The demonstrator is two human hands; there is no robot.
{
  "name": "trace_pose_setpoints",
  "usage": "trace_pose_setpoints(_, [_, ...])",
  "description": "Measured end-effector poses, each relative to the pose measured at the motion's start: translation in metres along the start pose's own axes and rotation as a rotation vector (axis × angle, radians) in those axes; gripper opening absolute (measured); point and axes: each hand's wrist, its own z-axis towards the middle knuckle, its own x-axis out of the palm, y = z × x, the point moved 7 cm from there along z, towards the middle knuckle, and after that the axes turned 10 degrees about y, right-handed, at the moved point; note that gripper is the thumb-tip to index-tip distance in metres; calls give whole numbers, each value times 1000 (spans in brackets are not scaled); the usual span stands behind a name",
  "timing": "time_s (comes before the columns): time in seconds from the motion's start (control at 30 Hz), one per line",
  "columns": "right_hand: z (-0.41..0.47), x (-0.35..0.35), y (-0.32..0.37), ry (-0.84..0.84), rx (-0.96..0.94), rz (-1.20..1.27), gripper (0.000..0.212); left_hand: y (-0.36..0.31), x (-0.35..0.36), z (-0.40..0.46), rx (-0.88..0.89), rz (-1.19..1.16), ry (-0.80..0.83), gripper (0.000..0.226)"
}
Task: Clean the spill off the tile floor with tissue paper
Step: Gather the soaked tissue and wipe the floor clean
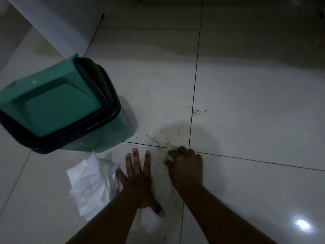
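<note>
The glossy pale tile floor (246,103) with dark grout lines lies wide and bare to the right and far side; a white wall edge (58,27) closes the far left. A green plastic bin with a black rim (58,106) stands left. A crumpled white tissue sheet (91,182) lies below it, just beside the left hand (139,178), fingers flat, spread, released. The right hand (184,164) clenches a small tissue wad (169,156) on the brown speckled spill (167,136) at the grout crossing.
</note>
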Motion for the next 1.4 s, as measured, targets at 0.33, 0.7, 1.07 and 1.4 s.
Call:
trace_pose_setpoints(0.33, [0, -4, 6, 140, -231, 151, 37, -1, 0, 0, 29, -7, -22, 189])
trace_pose_setpoints(0.7, [-24, 14, -15, 272, -387, -84, 88, -1, 0, 1, 11, -17, -46, 191])
trace_pose_setpoints(1.07, [-28, 17, -21, 245, -373, -32, 77, 1, 3, 3, 33, -31, -74, 192])
trace_pose_setpoints(1.4, [-13, 16, -2, 58, -218, 41, 42, -1, 1, -1, 46, -33, -52, 191])
